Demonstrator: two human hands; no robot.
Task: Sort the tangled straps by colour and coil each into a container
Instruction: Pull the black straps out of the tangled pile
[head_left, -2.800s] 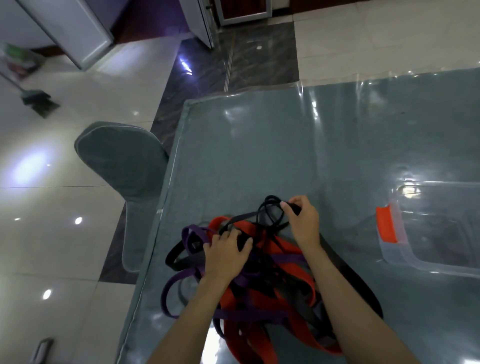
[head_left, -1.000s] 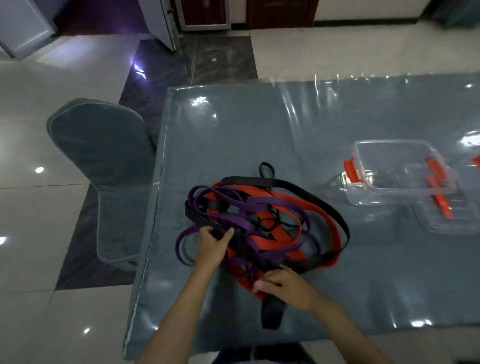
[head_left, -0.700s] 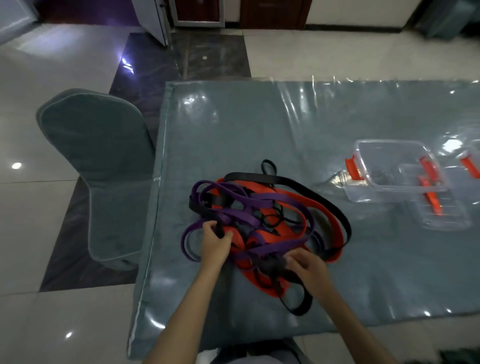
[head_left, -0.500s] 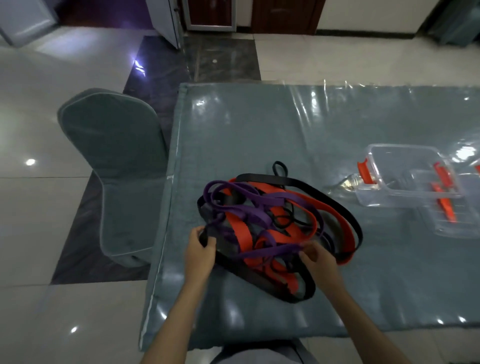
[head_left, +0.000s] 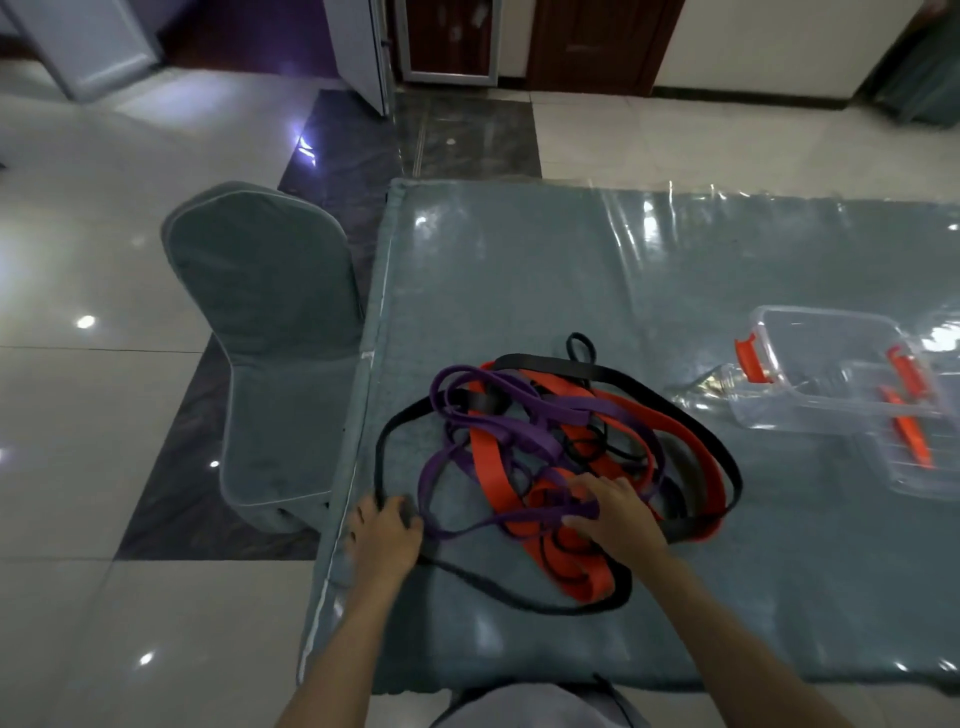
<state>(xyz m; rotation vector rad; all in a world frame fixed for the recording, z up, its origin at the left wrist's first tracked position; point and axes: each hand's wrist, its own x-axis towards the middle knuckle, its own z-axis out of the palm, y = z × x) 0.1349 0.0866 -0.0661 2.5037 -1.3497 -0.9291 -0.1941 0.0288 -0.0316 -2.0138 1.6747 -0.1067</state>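
A tangle of straps lies on the grey-green table (head_left: 519, 270): orange straps (head_left: 488, 462), purple straps (head_left: 582, 408) and black straps (head_left: 613, 371) looped through each other. At the table's left edge my left hand (head_left: 384, 530) grips a thin black strap that runs out of the pile in a wide loop. My right hand (head_left: 608, 512) rests on the near middle of the pile and holds a purple strap between thumb and fingers. Two clear plastic containers (head_left: 821, 364) (head_left: 919, 457) with orange latches stand to the right, apart from the pile.
A grey-covered chair (head_left: 270, 338) stands close against the table's left edge. A shiny plastic sheet covers the tabletop. Tiled floor lies to the left and behind. The near table edge is just below my forearms.
My left hand has drawn a black strap out to the left into a wide loop by the table edge. My right hand has moved up onto the pile's middle, onto a purple strap.
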